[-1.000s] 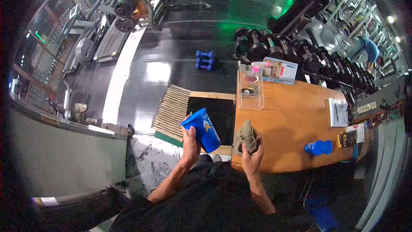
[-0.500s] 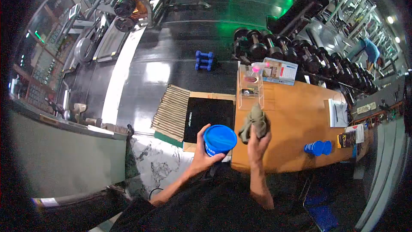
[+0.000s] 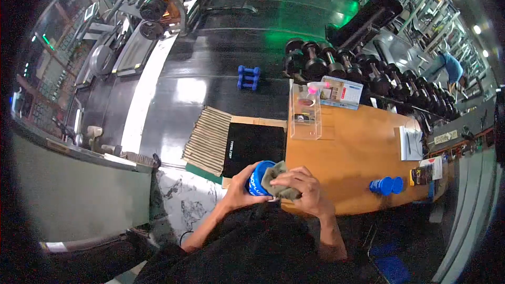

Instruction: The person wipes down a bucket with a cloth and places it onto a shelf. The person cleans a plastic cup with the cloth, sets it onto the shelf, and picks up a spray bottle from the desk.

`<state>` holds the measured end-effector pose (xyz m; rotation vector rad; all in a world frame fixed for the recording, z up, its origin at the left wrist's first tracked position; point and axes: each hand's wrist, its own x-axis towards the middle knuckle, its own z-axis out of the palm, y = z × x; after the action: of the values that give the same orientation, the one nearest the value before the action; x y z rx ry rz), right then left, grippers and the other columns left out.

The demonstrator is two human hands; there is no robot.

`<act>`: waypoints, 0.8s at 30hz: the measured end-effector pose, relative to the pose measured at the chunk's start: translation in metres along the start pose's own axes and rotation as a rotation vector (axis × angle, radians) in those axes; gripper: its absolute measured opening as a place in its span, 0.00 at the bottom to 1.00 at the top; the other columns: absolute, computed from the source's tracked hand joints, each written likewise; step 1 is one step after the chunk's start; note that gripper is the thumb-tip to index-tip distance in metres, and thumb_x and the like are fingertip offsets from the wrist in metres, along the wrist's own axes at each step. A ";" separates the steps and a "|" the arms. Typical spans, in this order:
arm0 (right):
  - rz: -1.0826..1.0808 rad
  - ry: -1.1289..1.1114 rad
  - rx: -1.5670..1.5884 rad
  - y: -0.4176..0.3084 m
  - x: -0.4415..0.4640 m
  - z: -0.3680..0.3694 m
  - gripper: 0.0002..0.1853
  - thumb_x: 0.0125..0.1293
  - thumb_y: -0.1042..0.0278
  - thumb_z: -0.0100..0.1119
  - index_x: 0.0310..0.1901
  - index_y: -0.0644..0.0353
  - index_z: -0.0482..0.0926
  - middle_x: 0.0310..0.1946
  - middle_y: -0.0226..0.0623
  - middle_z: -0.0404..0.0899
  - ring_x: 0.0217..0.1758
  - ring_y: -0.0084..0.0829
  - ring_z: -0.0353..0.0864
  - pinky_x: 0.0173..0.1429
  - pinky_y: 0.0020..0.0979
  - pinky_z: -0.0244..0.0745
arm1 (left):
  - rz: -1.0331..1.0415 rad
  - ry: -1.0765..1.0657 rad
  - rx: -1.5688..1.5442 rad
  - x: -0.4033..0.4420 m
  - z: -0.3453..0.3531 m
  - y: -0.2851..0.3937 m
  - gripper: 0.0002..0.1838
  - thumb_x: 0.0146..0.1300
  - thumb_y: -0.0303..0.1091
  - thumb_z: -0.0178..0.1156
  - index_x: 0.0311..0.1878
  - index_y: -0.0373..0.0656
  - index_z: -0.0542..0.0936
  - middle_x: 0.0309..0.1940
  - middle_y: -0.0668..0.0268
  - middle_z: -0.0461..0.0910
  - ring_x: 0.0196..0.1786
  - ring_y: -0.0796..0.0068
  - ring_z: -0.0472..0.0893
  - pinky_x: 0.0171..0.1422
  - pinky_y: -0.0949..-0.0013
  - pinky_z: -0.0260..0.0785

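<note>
- A dark, glossy gym floor [image 3: 210, 87] spreads out ahead of you, washed in green light toward the far end.
- The wooden desk [image 3: 352, 152] stands to your right, its near edge beside your body.
- Beyond it, a row of dark dumbbells [image 3: 379, 80] runs diagonally toward the right.
- A striped mat [image 3: 208, 139] lies on the floor ahead, next to a black mat [image 3: 255, 147] bearing white lettering.
- A clear plastic box [image 3: 305, 130] sits at the desk's far left corner, a standing calendar [image 3: 342, 94] just beside it.
- Your left hand [image 3: 239, 190] curls around the side of a blue tub, gripping it.
- Your right hand [image 3: 305, 189] is closed over a bunched cloth, fingers bent.
- The blue tub [image 3: 255, 183] is held in front of your torso, near the desk's left edge.
- The olive cloth [image 3: 284, 188] presses against the tub, hiding part of its top.
</note>
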<state>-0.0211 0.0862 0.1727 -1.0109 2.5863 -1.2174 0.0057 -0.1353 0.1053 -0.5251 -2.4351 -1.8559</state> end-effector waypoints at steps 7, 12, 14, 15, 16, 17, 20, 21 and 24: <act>0.060 0.154 -0.124 -0.013 0.014 0.010 0.28 0.43 0.79 0.68 0.51 0.48 0.81 0.49 0.33 0.82 0.51 0.40 0.78 0.57 0.38 0.76 | 0.062 -0.062 0.074 0.000 0.002 -0.010 0.48 0.38 0.44 0.81 0.63 0.33 0.70 0.54 0.50 0.78 0.57 0.57 0.80 0.61 0.62 0.73; -0.014 -0.029 -0.001 -0.007 0.003 0.007 0.28 0.44 0.78 0.68 0.51 0.46 0.82 0.47 0.33 0.83 0.50 0.38 0.79 0.56 0.37 0.76 | -0.003 -0.016 0.038 -0.002 -0.015 -0.016 0.49 0.38 0.44 0.81 0.63 0.35 0.70 0.53 0.53 0.78 0.56 0.60 0.80 0.61 0.63 0.72; 0.087 -0.047 -0.094 -0.002 0.000 0.003 0.27 0.45 0.78 0.68 0.50 0.47 0.82 0.46 0.33 0.83 0.49 0.37 0.79 0.55 0.36 0.77 | -0.014 0.006 0.066 -0.002 -0.018 -0.011 0.48 0.37 0.44 0.81 0.63 0.35 0.70 0.53 0.53 0.78 0.56 0.61 0.81 0.61 0.63 0.73; 0.134 -0.002 -0.139 0.000 0.002 0.007 0.25 0.46 0.77 0.68 0.50 0.49 0.81 0.45 0.33 0.84 0.49 0.37 0.80 0.54 0.36 0.77 | -0.023 -0.030 0.052 -0.002 -0.017 -0.013 0.49 0.38 0.45 0.81 0.63 0.35 0.70 0.54 0.52 0.78 0.56 0.58 0.80 0.61 0.62 0.73; 0.158 0.031 -0.155 0.000 0.004 0.009 0.25 0.47 0.77 0.66 0.50 0.49 0.81 0.46 0.32 0.83 0.49 0.37 0.80 0.55 0.36 0.76 | 0.007 -0.055 0.060 -0.002 -0.015 -0.014 0.49 0.38 0.45 0.81 0.63 0.34 0.70 0.54 0.52 0.78 0.56 0.57 0.80 0.61 0.61 0.73; 0.179 0.065 -0.170 -0.003 0.010 0.011 0.25 0.47 0.77 0.65 0.51 0.49 0.80 0.47 0.31 0.83 0.50 0.37 0.79 0.56 0.37 0.76 | 0.037 -0.077 0.070 -0.002 -0.013 -0.016 0.49 0.38 0.45 0.81 0.63 0.34 0.70 0.54 0.51 0.78 0.56 0.56 0.80 0.61 0.61 0.73; 0.107 0.120 -0.147 -0.009 0.018 0.020 0.28 0.46 0.78 0.65 0.53 0.48 0.79 0.48 0.31 0.82 0.52 0.38 0.78 0.58 0.38 0.75 | 0.056 -0.109 0.127 0.000 -0.013 -0.013 0.49 0.38 0.45 0.81 0.64 0.35 0.70 0.55 0.50 0.78 0.56 0.52 0.80 0.61 0.60 0.73; 0.065 0.105 -0.122 -0.010 0.017 0.023 0.29 0.45 0.79 0.65 0.53 0.48 0.79 0.48 0.31 0.82 0.52 0.38 0.78 0.58 0.38 0.75 | 0.041 -0.108 0.130 0.001 -0.015 -0.012 0.49 0.38 0.45 0.80 0.64 0.35 0.70 0.55 0.50 0.78 0.56 0.52 0.80 0.61 0.60 0.73; 0.007 -0.018 0.014 -0.010 0.010 0.021 0.31 0.44 0.81 0.65 0.54 0.46 0.79 0.49 0.32 0.82 0.54 0.38 0.77 0.59 0.38 0.75 | -0.013 -0.007 0.035 -0.004 -0.022 -0.027 0.48 0.39 0.45 0.80 0.64 0.36 0.70 0.53 0.53 0.78 0.55 0.59 0.81 0.59 0.60 0.74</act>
<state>-0.0158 0.0620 0.1676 -1.0042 2.5626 -1.2172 -0.0024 -0.1626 0.0857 -0.5152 -2.4760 -1.8162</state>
